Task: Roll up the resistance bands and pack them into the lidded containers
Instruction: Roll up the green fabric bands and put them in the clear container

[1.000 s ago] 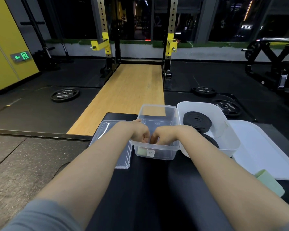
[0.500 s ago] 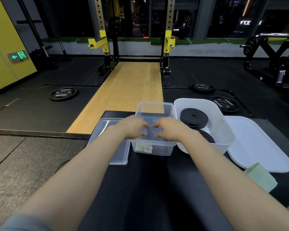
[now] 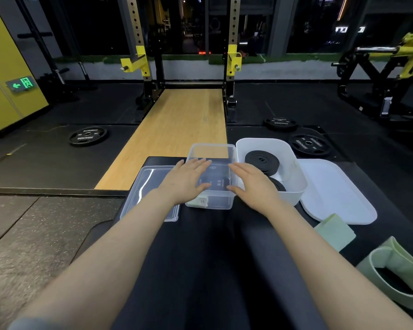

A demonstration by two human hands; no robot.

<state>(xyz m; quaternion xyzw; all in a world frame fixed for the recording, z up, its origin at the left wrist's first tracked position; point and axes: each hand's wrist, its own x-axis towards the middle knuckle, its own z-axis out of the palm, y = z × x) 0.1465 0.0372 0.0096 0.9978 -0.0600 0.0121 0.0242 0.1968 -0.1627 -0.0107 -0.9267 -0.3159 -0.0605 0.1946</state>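
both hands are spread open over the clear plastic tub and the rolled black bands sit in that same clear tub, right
Not quite. The head view shows the left hand and right hand open over the clear plastic tub, but the rolled black bands sit in the white plastic tub beside it.

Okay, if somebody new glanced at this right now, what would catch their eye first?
Probably the two open hands, left hand and right hand, spread over the clear plastic container at the centre of the black padded bench. Next, the white tub to its right, holding a coiled black resistance band. Behind them, a light wooden platform runs back to the yellow-and-black squat rack.
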